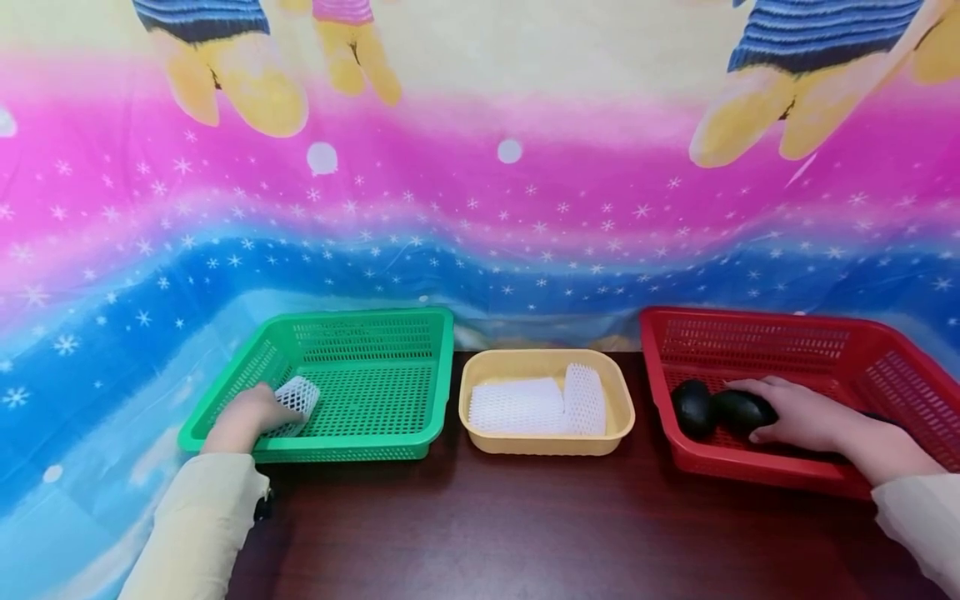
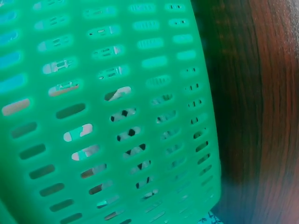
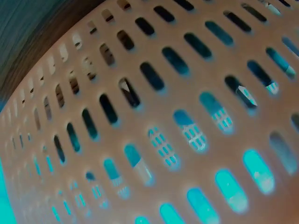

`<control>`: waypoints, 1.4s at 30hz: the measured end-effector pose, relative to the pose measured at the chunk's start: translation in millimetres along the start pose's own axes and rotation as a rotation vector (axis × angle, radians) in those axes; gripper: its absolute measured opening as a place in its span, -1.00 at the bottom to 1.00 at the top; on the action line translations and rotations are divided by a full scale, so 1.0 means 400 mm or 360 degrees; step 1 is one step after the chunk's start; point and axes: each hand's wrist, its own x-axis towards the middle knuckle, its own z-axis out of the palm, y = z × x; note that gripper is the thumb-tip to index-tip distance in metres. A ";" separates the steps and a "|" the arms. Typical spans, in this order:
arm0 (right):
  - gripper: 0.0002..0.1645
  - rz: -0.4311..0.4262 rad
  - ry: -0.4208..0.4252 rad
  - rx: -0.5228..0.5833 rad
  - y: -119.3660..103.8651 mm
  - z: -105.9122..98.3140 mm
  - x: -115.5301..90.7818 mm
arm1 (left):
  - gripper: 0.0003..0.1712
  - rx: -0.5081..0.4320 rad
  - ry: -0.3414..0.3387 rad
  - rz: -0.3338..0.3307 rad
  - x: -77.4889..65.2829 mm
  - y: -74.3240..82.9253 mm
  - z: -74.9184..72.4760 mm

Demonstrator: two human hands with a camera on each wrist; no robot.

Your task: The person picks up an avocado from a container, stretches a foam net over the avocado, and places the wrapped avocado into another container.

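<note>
the dark oval fruit i'm minding lies in the red basket, near its left front corner, beside a second dark fruit. my right hand has its fingers over the top and its thumb on the near side, bent around it; it looks like a grasp, though i can't tell how firm. my left hand is down in the green basket, curled about a netted piece with something dark showing through the mesh; whether i'm gripping or letting go, i can't tell.

i'd judge the step as setting down the netted piece while picking a bare fruit. the next move, i think, calls for a straight lift over the red rim, without dragging the neighbour along.

between the baskets stands a pale yellow tray with white foam nets in it, all on a dark bench before a printed cloth. more dark shapes show partly behind my right wrist. basket walls fill both wrist views, so those help me little.
</note>
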 end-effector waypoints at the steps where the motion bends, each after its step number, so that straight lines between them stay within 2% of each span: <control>1: -0.06 0.0004 0.0005 0.0001 0.001 -0.002 -0.003 | -0.09 0.0000 0.0006 0.0005 -0.001 0.000 0.000; 10: -0.05 0.0029 0.0034 -0.0054 0.012 -0.029 -0.025 | 0.26 0.0021 0.0028 0.0022 -0.001 0.005 -0.008; 17: -0.07 0.0032 0.0092 -0.0087 0.007 -0.051 -0.045 | 0.28 0.0022 0.0080 0.0060 0.003 0.006 -0.015; 23: -0.06 0.0026 0.0135 -0.0104 -0.002 -0.064 -0.061 | 0.25 0.0037 0.0157 0.0132 0.000 0.017 -0.018; 36: -0.01 0.0056 0.0170 -0.0201 -0.061 -0.096 -0.078 | 0.21 0.0071 0.0289 0.0261 -0.010 0.072 -0.025; 42: -0.01 0.0033 0.0193 -0.0147 -0.092 -0.098 -0.092 | 0.17 0.0061 0.0312 0.0309 -0.021 0.098 -0.028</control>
